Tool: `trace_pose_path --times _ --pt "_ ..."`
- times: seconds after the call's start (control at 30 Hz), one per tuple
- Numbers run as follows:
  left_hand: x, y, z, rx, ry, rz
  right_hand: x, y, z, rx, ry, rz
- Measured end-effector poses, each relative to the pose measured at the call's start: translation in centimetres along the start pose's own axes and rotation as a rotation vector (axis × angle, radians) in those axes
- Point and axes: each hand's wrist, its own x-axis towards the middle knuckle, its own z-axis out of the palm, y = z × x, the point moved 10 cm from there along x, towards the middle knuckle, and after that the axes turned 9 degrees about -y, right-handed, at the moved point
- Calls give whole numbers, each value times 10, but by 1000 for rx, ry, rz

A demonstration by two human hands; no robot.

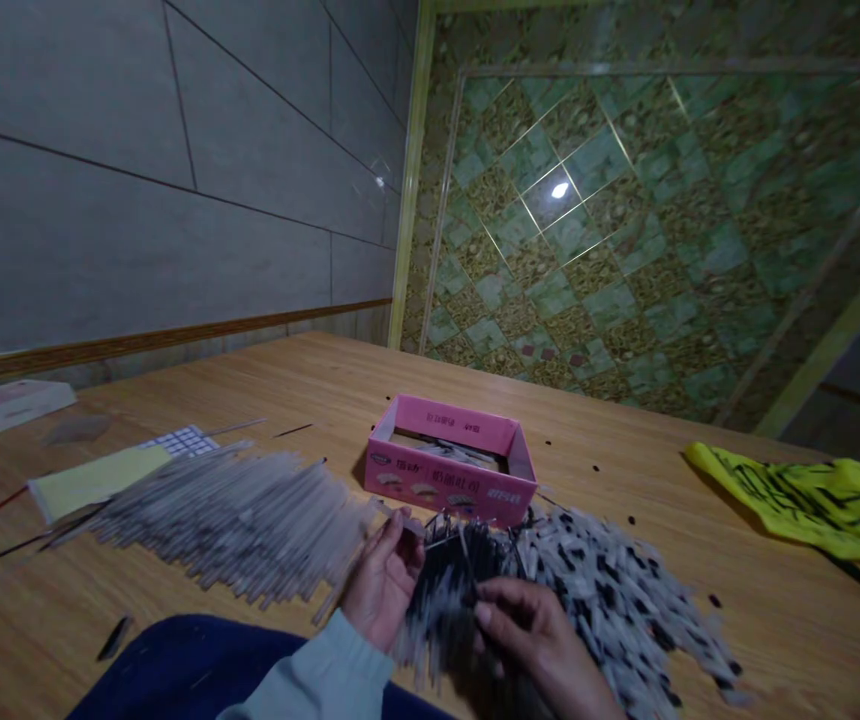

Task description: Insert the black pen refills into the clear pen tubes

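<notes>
My left hand (pixel 385 580) is closed, with a short translucent sleeve (pixel 400 518) pinched between thumb and fingers. To its right, my right hand (pixel 531 630) grips a thin dark stick (pixel 467 555) that points up and away from me. Between and below both hands lies a bundle of thin black sticks (pixel 445 580), partly hidden and blurred. Long translucent tubes (pixel 250 520) lie side by side in a broad heap left of my left hand. Beyond my right hand spreads a pile of clear pieces with black ends (pixel 602 570).
A pink open box (pixel 449 484) with clear pieces inside stands just beyond my hands. Yellow printed plastic (pixel 805 500) lies at right; a pale yellow sheet (pixel 100 480) lies at left. Tiled walls (pixel 175 200) edge the wooden surface (pixel 310 370).
</notes>
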Motion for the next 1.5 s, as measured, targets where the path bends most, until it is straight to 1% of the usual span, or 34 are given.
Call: trace_pose_path --times 0.07,0.17,0.27,0.4,0.8,0.97,1.07,1.2,1.37,1.5 --pt "2 2 -2 -64 6 -9 -3 -4 -1 53 -2 -7" --pt "2 1 -4 -126 8 -25 -6 -13 -2 116 -39 -77" --pt "2 0 -5 -146 11 -31 -8 -19 -1 180 -101 -136" --pt "0 -4 -3 -134 21 -36 -10 -23 1 221 -132 -176" --pt "-4 -6 -3 -64 43 -32 -10 -23 4 231 -114 -142" --pt "-4 -7 -3 -47 41 -32 -10 -24 3 283 -117 -180" --pt "-4 -7 -1 -37 30 -37 -7 -20 2 363 -103 -198" --pt "-5 -11 1 -11 6 -56 -2 -12 8 430 -120 -165" --pt "-7 -18 6 34 -50 -90 -3 -19 9 460 -85 -227" --pt "-8 -21 8 55 -71 -111 -5 -18 8 457 -59 -197"
